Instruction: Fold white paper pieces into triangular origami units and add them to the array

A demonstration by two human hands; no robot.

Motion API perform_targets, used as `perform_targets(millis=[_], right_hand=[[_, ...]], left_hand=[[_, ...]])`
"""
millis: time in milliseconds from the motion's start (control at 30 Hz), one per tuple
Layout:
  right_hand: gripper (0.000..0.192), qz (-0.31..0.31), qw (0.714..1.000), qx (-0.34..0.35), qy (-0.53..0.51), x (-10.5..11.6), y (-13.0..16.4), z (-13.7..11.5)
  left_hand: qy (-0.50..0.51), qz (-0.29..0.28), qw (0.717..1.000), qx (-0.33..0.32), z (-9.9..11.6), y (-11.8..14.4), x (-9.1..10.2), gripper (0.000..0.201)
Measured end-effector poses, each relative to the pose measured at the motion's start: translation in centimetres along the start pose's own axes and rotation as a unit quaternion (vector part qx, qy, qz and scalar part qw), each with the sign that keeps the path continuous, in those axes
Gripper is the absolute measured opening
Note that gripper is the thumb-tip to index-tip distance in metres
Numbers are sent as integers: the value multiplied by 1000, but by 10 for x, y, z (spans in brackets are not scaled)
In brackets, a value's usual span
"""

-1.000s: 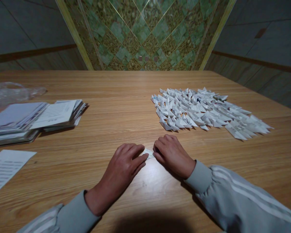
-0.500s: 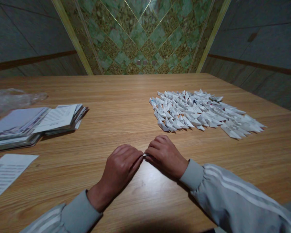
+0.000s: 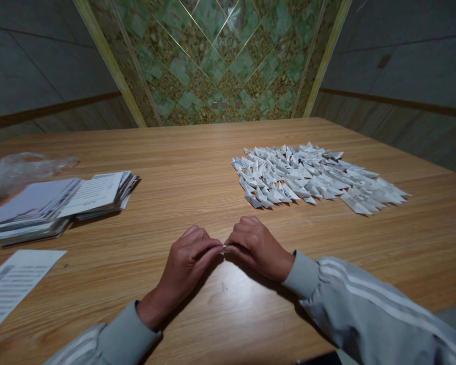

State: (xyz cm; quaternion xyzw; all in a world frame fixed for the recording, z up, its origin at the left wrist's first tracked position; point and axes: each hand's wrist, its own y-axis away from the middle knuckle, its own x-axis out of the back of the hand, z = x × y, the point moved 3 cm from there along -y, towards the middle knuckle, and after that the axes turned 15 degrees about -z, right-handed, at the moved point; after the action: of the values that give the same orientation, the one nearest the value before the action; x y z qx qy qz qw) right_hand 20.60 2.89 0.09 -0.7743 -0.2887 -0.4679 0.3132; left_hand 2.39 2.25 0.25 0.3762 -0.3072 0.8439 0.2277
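My left hand (image 3: 192, 258) and my right hand (image 3: 256, 248) meet fingertip to fingertip over the middle of the table. Both are closed, pinching a small folded piece of paper (image 3: 224, 247) between them. Only a thin white sliver of that paper shows; the fingers cover the rest, so its shape cannot be made out. Beyond my right hand lies a wide cluster of folded paper boats (image 3: 300, 172), set close together in rows.
At the left are two stacks of printed paper sheets (image 3: 93, 195), with a crumpled clear plastic bag (image 3: 26, 170) behind them. Nearer lies a single printed sheet (image 3: 21, 284). All rest on a wooden table (image 3: 175, 162), with a tiled wall (image 3: 220, 61) past its far edge.
The view has shifted slightly. My hands stay together on the folded paper, with the left fingers and thumb a little more extended. The boats and stacks lie as before.
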Motion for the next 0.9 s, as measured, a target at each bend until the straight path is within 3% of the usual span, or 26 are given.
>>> perform_targets(millis=[133,267,533,733,900], right_hand=[[21,-7,1000,-5,-10,1,0,2],[13,-4,999,-15,-38,2,0,3],[12,-4,996,-9,-85,4,0,5],[7,-10,989,-70,-132,-4,0,6],[16,-12,978,-51,-200,-6,1,1]], left_hand=[[48,-46,997,29,-4,-2,-2,17],[119,-45,988,87,-12,-4,1,17],[199,-60,969,134,-13,-4,0,21],[240,-39,954,177,-17,-2,-5,17],[320,-75,924,194,-14,2,-7,20]])
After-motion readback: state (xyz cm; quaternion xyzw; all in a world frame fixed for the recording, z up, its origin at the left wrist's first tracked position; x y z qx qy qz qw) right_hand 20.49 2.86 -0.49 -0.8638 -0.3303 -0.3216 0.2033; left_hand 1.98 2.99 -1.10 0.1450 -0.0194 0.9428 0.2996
